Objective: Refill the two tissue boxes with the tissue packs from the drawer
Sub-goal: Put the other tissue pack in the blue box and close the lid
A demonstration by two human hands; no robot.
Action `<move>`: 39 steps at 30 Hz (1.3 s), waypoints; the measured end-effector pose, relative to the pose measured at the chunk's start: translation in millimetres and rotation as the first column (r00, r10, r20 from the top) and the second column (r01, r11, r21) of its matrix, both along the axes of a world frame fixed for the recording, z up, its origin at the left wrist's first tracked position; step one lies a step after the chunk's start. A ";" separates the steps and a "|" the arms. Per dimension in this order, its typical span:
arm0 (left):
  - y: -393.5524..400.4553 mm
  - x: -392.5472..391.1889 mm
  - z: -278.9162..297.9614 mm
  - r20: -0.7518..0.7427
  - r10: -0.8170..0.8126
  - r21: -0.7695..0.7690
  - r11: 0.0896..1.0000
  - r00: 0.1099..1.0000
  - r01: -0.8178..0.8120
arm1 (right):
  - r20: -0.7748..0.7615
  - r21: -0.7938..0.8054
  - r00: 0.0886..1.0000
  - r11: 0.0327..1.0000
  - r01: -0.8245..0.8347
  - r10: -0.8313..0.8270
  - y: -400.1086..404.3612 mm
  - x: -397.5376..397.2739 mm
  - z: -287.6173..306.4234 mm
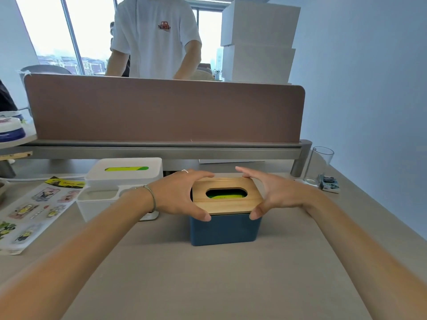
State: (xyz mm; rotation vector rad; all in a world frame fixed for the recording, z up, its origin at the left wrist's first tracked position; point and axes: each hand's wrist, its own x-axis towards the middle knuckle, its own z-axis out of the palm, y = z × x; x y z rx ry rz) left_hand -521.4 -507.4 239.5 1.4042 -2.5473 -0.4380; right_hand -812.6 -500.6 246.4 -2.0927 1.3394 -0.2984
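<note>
A dark blue tissue box (225, 229) stands on the desk in the middle of the view. Its wooden lid (227, 205) rests on top, a little askew, and a green tissue pack (225, 195) shows through the oval slot. My left hand (178, 195) grips the lid's left edge and my right hand (272, 192) grips its right edge. To the left stands a white tissue box (124, 179) with its lid on; green shows through its slot too. The drawer is out of view.
A brown partition (161, 109) and a grey shelf rail (161, 151) close off the back of the desk. A drinking glass (320, 166) stands at the right. A sticker sheet (34, 211) lies at the left. A person in a white shirt (154, 38) stands behind the partition.
</note>
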 end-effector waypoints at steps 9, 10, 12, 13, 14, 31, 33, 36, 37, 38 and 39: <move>3.4 2.1 0.6 0.011 -0.012 0.003 1.000 1.000 0.012 | -0.012 -0.006 1.000 1.000 -0.019 0.019 -3.1 2.8 -1.7; 4.0 2.0 1.2 0.013 -0.011 0.002 1.000 1.000 0.011 | -0.009 -0.008 1.000 1.000 -0.019 0.019 -3.1 2.8 -2.0; 4.1 2.0 2.4 0.013 -0.011 0.005 1.000 1.000 0.011 | -0.002 -0.011 1.000 1.000 -0.017 0.017 -2.8 2.8 -2.0; 4.0 2.4 2.6 0.012 -0.011 0.008 1.000 1.000 0.011 | 0.002 -0.013 1.000 1.000 -0.017 0.017 -2.8 3.0 -2.2; 3.7 3.2 2.5 0.011 -0.008 0.010 1.000 1.000 0.008 | 0.005 -0.017 1.000 1.000 -0.017 0.017 -2.7 3.3 -2.6; 1.3 4.9 -0.3 -0.129 0.052 0.197 0.980 0.990 -0.026 | 0.040 0.008 0.999 1.000 -0.007 0.007 -3.0 -1.4 -8.4; -0.5 6.3 -4.4 -0.179 0.073 0.257 0.966 0.981 -0.025 | 0.036 0.014 0.999 1.000 -0.010 0.010 -4.0 -1.5 -9.7; -1.3 7.8 -8.8 -0.211 0.101 0.298 0.954 0.972 -0.034 | 0.040 0.016 0.999 1.000 -0.005 0.005 -6.2 -3.4 -12.0; -1.9 7.4 -9.8 -0.206 0.103 0.299 0.954 0.973 -0.038 | 0.040 0.016 0.999 1.000 -0.006 0.006 -6.5 -3.6 -12.6; -2.5 6.5 -10.3 -0.191 0.098 0.293 0.955 0.977 -0.039 | 0.038 0.012 0.999 1.000 -0.008 0.008 -6.0 -2.8 -12.7; -2.1 5.2 -10.0 -0.170 0.088 0.284 0.958 0.982 -0.037 | 0.040 0.007 0.999 1.000 -0.010 0.009 -6.1 -2.1 -13.2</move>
